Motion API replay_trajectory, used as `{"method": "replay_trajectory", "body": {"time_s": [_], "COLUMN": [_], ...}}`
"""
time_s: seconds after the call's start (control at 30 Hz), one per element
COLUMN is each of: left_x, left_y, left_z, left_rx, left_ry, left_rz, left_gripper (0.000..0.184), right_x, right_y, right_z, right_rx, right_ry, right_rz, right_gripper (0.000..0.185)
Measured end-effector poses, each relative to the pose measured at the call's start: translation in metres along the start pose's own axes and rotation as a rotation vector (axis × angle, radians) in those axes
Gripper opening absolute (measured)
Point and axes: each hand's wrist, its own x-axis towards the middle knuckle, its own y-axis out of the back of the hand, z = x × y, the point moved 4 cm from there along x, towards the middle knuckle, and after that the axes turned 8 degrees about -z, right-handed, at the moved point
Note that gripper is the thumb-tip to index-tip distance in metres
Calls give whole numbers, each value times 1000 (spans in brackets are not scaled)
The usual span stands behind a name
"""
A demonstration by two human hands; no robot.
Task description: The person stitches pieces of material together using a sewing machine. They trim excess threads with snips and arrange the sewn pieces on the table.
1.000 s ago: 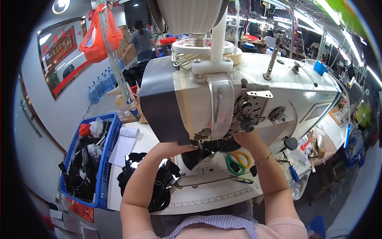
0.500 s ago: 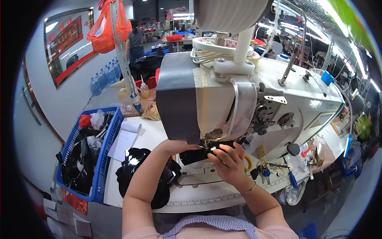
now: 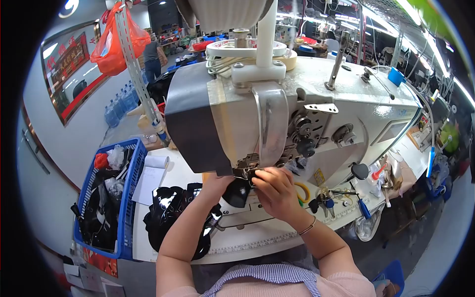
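Under the head of a white and grey sewing machine (image 3: pixel 198 114) lies a glossy black piece (image 3: pixel 236 194). My left hand (image 3: pixel 216 185) is at its left side, close to the needle area, with its fingertips partly hidden by the machine. My right hand (image 3: pixel 276 192) is at the right of the needle area, fingers curled and pressed together on the black piece's edge. More shiny black pieces (image 3: pixel 168 213) lie in a pile left of the machine bed, beside my left forearm.
A blue basket (image 3: pixel 127 218) of black parts and plastic stands at the left, beside a notepad (image 3: pixel 151 180). Yellow-handled scissors (image 3: pixel 303 190) and small tools (image 3: pixel 329 203) lie right of my right hand. A red bag (image 3: pixel 116 47) hangs from a post. Other people (image 3: pixel 152 59) are far behind.
My right hand, deeper under the machine arm a second ago, is now in front near the needle, its fingers more closed than half a second ago. The view has shifted right, then back.
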Motion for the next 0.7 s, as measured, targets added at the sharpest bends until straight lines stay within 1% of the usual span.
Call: {"method": "replay_trajectory", "body": {"time_s": [0.07,0.17,0.2,0.3,0.4,0.5,0.53,0.63,0.7], "left_x": [-4,-6,-7,1,-11,-12,-10,-11,-16], "left_y": [0,-10,-9,-8,-16,-17,-21,-29,-32], "left_z": [0,-7,-8,-21,-20,-26,-27,-28,-30], "left_rx": [191,-9,-45,-257,-184,-118,-183,-156,-48], "left_ry": [-50,-198,-122,-209,-244,-308,-346,-461,-504], "left_rz": [-82,-90,-109,-129,67,84,129,238,267], "left_gripper": [17,15,14,14,13,13,12,14,17], "right_x": [-7,-15,-14,-9,-6,-3,-3,-2,-1], "right_y": [0,-1,-2,0,1,5,6,8,9], "right_z": [-8,-23,-25,-26,-16,-10,-11,-10,-1], "right_rx": [-36,-110,-126,-147,-101,-85,-92,-115,-129], "right_ry": [49,134,132,120,84,69,67,56,34], "right_rz": [-15,-32,-45,-40,-26,-45,-45,-61,-79], "right_gripper": [35,27,24,24,23,23,23,22,22]}}
